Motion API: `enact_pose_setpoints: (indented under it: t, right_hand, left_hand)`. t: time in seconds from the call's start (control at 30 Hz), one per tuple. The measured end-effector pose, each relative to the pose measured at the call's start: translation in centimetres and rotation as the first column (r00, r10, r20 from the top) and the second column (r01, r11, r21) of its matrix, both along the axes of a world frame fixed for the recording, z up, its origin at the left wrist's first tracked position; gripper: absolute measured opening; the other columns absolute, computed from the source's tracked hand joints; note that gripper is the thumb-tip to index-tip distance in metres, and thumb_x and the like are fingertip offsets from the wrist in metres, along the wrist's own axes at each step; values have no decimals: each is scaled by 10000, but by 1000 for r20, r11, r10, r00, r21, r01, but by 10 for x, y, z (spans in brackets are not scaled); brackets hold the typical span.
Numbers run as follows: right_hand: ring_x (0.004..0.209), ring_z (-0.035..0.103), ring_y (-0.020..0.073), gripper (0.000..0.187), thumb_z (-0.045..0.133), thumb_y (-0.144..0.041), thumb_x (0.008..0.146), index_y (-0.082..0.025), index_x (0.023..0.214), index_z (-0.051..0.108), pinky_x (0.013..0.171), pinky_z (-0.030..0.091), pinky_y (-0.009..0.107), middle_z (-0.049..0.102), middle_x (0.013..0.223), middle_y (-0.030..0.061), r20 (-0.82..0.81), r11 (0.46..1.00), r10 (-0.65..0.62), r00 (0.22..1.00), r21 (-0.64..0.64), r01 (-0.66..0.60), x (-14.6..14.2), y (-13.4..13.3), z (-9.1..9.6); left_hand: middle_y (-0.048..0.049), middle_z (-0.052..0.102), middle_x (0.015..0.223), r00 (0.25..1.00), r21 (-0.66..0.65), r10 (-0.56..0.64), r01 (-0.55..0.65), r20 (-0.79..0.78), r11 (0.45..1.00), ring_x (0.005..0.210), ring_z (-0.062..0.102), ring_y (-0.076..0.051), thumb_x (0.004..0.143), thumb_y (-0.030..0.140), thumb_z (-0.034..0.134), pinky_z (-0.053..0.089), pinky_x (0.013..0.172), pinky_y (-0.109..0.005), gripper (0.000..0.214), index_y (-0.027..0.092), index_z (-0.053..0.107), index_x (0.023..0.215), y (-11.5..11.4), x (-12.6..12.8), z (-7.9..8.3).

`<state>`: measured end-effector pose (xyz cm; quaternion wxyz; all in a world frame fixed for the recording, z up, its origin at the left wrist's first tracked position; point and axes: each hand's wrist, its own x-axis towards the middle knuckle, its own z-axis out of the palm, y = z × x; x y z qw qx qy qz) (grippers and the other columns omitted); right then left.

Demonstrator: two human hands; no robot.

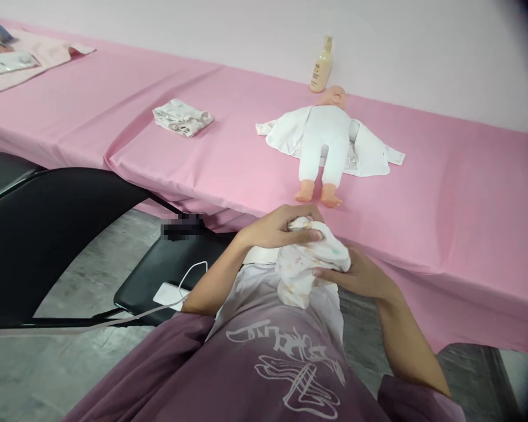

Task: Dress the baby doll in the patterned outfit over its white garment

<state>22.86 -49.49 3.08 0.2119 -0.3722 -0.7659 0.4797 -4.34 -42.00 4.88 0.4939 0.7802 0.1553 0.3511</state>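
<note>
far left, a few flat packets [4,55] lie on a pale cloth at the table's end, well away from the action. in front of that stands a black folding chair [48,234], and a white power bank [169,293] rests on the next seat with its cable [193,271] looping up from it. on the pink table [466,193] there's a small folded printed cloth [182,117], lying on its own.

now the middle. the left hand [281,231] is curled over the top of a small printed baby garment [303,264], fingers closed onto the fabric. the garment is bunched up, held in the air against the person's front, just short of the table edge. the baby doll [325,140] lies on the table just beyond it, feet toward the hands, dressed in white and lying on an opened white top [374,155]. a lotion bottle [321,64] stands upright behind its head.

the right hand [361,275] cups the garment from below, thumb pinching the cloth. so both hands are gripping it, and i'd call this the gathering stage. the fabric is soft and crumpled, so the next move calls for finding an edge or opening with the fingertips while keeping both grips.
</note>
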Motion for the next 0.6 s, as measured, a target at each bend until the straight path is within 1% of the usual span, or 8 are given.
enact_pose_setpoints:
  t: [0.1,0.2,0.23,0.27,0.33,0.4,0.5,0.6]
  right_hand:
    - [805,689,189,209,805,-415,1069,-213,1020,783,721,548,297,769,957,32,-198,976,-106,974,167,140,12,2,2]
    - [819,656,188,177,829,-389,1044,-228,1021,760,730,538,301,712,941,39,-311,970,-80,947,196,147,13,6,3]
    - [854,673,197,207,861,-410,1020,-236,1083,768,747,556,303,723,983,44,-304,976,-79,950,169,135,12,7,1]
    - [934,710,219,316,905,-438,985,-247,1201,776,803,593,314,750,1072,54,-273,984,-82,958,131,121,10,8,-1]
    - [1156,754,280,648,996,-487,893,-268,1445,736,986,648,371,779,1288,75,-175,994,-89,981,50,100,7,9,-9]
    - [1318,738,325,850,1057,-496,811,-281,1550,696,1149,635,438,773,1415,76,-109,995,-95,989,-18,93,4,9,-20]
    - [1313,760,320,820,1060,-468,805,-270,1525,719,1164,658,452,793,1396,72,-125,986,-67,990,-162,47,1,7,-34]
    - [1314,768,300,782,1027,-443,854,-256,1541,705,1161,672,440,795,1400,80,-176,964,-33,984,-265,-16,0,3,-39]
  left_hand:
    - [-62,763,924,990,46,-95,100,-101,994,821,676,-178,987,469,927,525,768,-278,346,159,775,1010,1,-8,4]
    - [-100,781,987,986,146,-120,137,-114,980,933,702,-219,1045,430,857,547,867,-314,274,166,783,1043,3,-7,6]
    - [-112,787,1029,987,152,-130,144,-99,978,963,712,-227,1087,406,798,553,890,-322,238,169,778,1084,3,-4,6]
    - [-122,791,1073,989,143,-127,136,-74,980,983,724,-231,1120,376,737,561,902,-326,208,170,768,1124,3,-2,5]
    - [-129,796,1143,997,101,-71,73,-25,992,1017,749,-237,1143,316,657,574,925,-330,174,173,745,1193,3,4,3]
    - [-122,799,1178,1000,71,3,-2,-4,997,1065,761,-245,1122,256,623,575,976,-339,171,181,732,1232,1,10,0]
    - [-101,798,1191,1000,44,22,-21,-12,999,1070,757,-236,1069,190,617,561,1006,-343,197,187,716,1239,-3,17,-2]
    - [-58,782,1088,999,-3,0,0,-52,1000,942,722,-201,1069,226,657,541,893,-310,123,189,714,1172,-4,18,0]
